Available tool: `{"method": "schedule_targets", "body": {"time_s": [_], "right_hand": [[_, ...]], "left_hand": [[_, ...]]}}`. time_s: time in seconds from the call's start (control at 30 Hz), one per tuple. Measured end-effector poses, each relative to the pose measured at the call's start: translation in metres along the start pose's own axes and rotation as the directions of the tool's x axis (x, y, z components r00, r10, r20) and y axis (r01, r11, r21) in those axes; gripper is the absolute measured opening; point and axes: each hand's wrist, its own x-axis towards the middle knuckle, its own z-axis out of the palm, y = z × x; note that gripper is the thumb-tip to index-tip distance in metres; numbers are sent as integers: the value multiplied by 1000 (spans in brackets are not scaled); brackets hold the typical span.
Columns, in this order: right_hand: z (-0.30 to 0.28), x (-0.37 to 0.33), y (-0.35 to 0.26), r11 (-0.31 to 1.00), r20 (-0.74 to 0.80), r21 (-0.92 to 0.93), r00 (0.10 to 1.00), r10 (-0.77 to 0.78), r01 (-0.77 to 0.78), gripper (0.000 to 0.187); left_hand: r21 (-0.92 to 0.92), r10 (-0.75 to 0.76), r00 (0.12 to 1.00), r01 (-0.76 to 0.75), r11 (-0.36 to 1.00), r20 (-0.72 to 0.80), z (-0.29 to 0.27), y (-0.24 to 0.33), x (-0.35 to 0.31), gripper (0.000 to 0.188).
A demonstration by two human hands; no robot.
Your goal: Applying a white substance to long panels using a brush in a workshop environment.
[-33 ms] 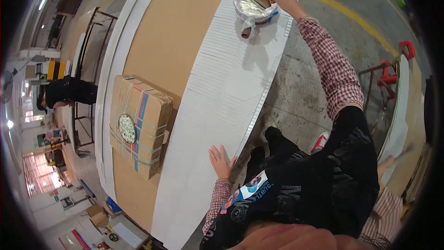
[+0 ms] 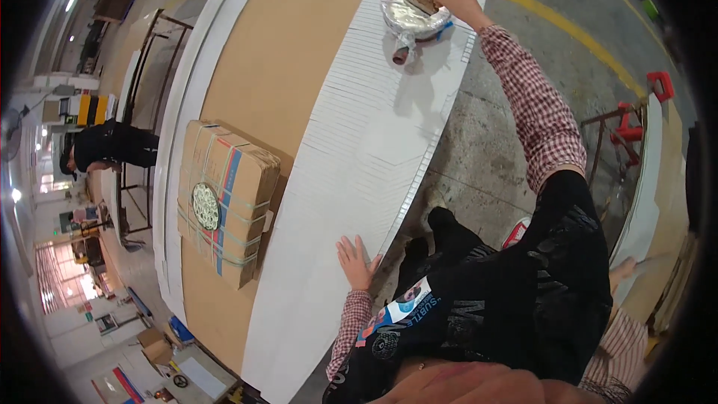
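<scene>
At the far end of the table, my right hand (image 2: 459,1) is closed around a flat paste brush (image 2: 422,2) with a red and yellow handle end. Its broad head is down in a round pan (image 2: 419,33), which is lined with crinkled clear film and holds creamy white paste (image 2: 404,16). The pan's short handle (image 2: 401,54) points toward me. Long overlapping white sheets (image 2: 299,254) are fanned out in narrow strips along the table's right side. My left hand (image 2: 356,263) lies flat on them near the edge, fingers spread, holding nothing.
A strapped cardboard bundle (image 2: 250,172) with a round patterned disc (image 2: 205,206) on top sits left of the sheets, on brown board (image 2: 262,37). At the right, another person's hand (image 2: 622,271) holds something thin over a second table. A person in black (image 2: 112,146) bends over a table at the left.
My right hand and the brush stay over the pan with barely any shift. My left hand keeps its place. At the far right, the other person's hand and thin tool have moved slightly.
</scene>
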Motion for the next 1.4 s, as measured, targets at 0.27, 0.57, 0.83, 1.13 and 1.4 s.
{"method": "schedule_targets", "body": {"time_s": [0.27, 0.57, 0.83, 1.13, 1.4], "right_hand": [[37, 46, 50, 912, 187, -395, 982, -38, 111, 36], [19, 94, 33, 941, 171, -332, 985, -2, 60, 40], [3, 106, 56, 950, 173, -311, 985, 15, 40, 30], [-15, 82, 64, 755, 121, -537, 921, -371, 375, 19], [-32, -77, -28, 971, -304, 236, 945, 117, -45, 15]], "left_hand": [[0, -50, 999, 50, 999, 19, 0, 12, 0, 84], [22, -43, 999, 42, 999, 19, 4, 10, -1, 87], [26, -37, 999, 36, 999, 27, 1, 16, -4, 86], [108, 115, 992, -121, 987, 59, -11, 21, 12, 79], [25, 333, 943, -333, 943, -12, -20, 12, 17, 73]]}}
